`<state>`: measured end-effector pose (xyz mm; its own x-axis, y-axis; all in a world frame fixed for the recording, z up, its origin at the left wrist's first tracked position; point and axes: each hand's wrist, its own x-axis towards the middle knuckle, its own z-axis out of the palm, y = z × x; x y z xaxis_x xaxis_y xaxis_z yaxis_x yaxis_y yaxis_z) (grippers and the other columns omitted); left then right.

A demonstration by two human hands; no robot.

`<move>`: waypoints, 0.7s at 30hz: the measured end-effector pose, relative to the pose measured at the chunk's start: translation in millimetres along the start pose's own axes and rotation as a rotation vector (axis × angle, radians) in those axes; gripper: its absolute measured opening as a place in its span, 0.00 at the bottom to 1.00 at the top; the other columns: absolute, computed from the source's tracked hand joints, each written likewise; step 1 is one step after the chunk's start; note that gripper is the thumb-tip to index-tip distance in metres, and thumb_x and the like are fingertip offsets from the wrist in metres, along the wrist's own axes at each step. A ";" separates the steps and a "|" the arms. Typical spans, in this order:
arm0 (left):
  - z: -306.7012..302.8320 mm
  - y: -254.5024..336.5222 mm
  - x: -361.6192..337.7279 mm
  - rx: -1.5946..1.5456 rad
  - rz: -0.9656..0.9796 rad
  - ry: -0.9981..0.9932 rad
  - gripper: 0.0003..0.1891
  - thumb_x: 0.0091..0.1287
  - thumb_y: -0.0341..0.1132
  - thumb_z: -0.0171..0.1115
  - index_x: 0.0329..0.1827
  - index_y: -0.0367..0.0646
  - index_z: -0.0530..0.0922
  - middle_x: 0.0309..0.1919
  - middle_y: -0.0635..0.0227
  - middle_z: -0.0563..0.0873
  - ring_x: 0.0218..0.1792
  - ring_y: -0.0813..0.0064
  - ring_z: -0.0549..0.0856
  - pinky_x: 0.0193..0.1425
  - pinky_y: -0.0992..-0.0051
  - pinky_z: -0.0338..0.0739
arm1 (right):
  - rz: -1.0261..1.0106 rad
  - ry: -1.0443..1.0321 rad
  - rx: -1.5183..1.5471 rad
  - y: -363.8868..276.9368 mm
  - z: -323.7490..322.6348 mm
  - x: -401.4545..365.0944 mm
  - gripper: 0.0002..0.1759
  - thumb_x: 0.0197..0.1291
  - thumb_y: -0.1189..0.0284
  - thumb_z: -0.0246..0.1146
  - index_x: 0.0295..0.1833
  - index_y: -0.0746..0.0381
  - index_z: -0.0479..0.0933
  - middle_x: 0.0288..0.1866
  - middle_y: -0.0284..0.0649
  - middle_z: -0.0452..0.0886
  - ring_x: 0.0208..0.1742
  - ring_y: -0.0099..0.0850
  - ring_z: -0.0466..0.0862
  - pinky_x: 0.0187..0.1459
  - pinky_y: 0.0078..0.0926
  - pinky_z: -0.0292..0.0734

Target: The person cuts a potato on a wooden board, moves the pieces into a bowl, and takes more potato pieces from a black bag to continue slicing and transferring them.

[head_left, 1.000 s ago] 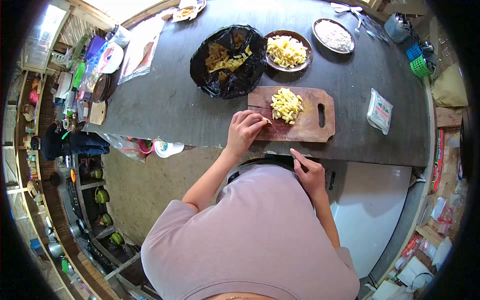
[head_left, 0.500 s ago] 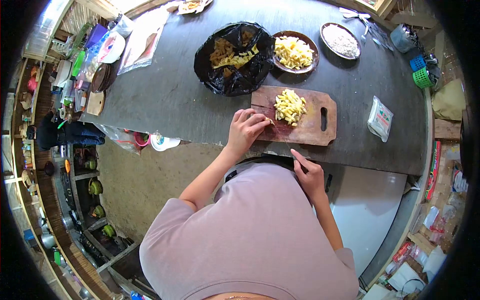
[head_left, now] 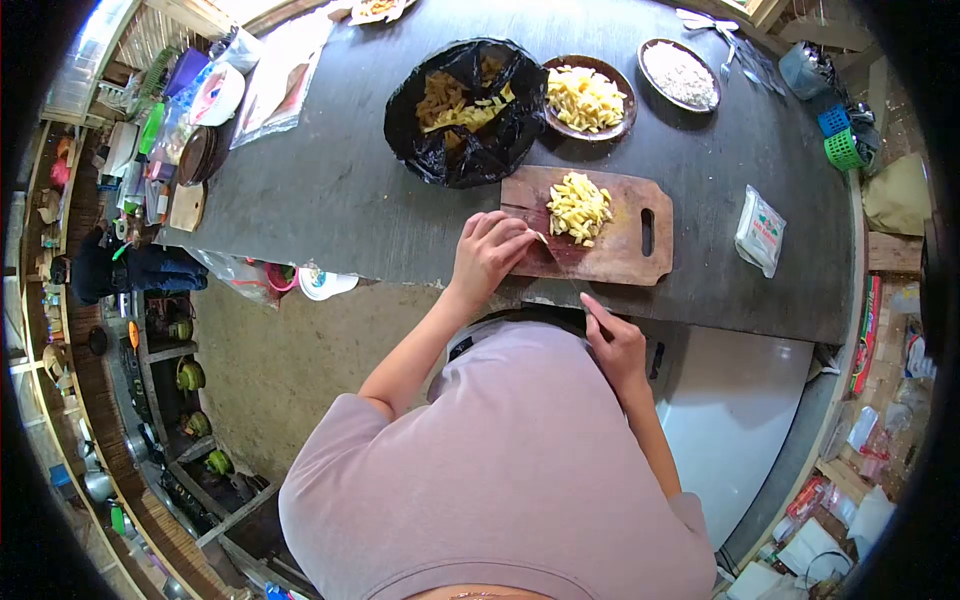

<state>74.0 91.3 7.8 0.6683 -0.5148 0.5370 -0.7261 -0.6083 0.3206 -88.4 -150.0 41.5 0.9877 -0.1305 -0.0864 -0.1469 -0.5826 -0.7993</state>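
Note:
My left hand (head_left: 490, 252) rests at the left end of a wooden cutting board (head_left: 630, 262), its fingers pinched on a small pale yellow piece (head_left: 541, 237). My right hand (head_left: 617, 347) grips a knife (head_left: 566, 268), whose thin blade slants across the board's front edge toward the left fingertips. On the board, beyond the blade, lies a heap of cut pale yellow pieces (head_left: 579, 210). Behind the board stand a container lined with a black plastic bag (head_left: 415, 150), with yellow and brownish pieces inside, and a brown bowl (head_left: 613, 131) of yellow pieces.
A plate of white, grainy food (head_left: 680, 75) stands at the back right, near some cutlery (head_left: 728, 60). A white packet (head_left: 761, 232) lies on the dark table (head_left: 330, 200) at right. Stacked brown bowls (head_left: 198, 155) sit at left. Another person (head_left: 130, 268) is far left.
The knife blade now reaches up to the piece at my left fingertips. My right hand has shifted very slightly, and the whole view has tilted a little.

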 end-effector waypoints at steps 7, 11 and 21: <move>-0.9 -9.4 -2.8 -0.031 0.049 -0.029 0.15 0.62 0.36 0.74 0.52 0.50 0.91 0.51 0.76 0.89 0.59 0.67 0.84 0.68 0.60 0.76 | -0.062 0.059 -0.047 2.7 1.7 -2.0 0.22 0.71 0.68 0.67 0.68 0.45 0.88 0.36 0.47 0.90 0.33 0.43 0.90 0.37 0.37 0.84; 2.3 -10.5 -3.0 -0.037 0.040 -0.010 0.15 0.61 0.36 0.75 0.51 0.50 0.92 0.49 0.78 0.90 0.57 0.68 0.85 0.68 0.61 0.76 | -0.047 0.067 -0.002 -2.9 -5.4 -5.1 0.21 0.71 0.70 0.67 0.67 0.49 0.88 0.32 0.50 0.85 0.27 0.40 0.85 0.36 0.35 0.80; 2.0 -9.9 -2.1 -0.025 0.027 -0.005 0.10 0.64 0.37 0.75 0.47 0.50 0.92 0.48 0.78 0.90 0.57 0.67 0.85 0.67 0.61 0.77 | -0.108 0.053 -0.063 -4.3 2.6 2.4 0.22 0.70 0.70 0.67 0.68 0.46 0.88 0.33 0.48 0.88 0.30 0.43 0.88 0.36 0.39 0.83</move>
<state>80.1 97.2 1.9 0.6490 -0.5337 0.5422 -0.7477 -0.5789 0.3252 -85.3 -145.7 43.2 0.9940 -0.1050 0.0311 -0.0442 -0.6444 -0.7634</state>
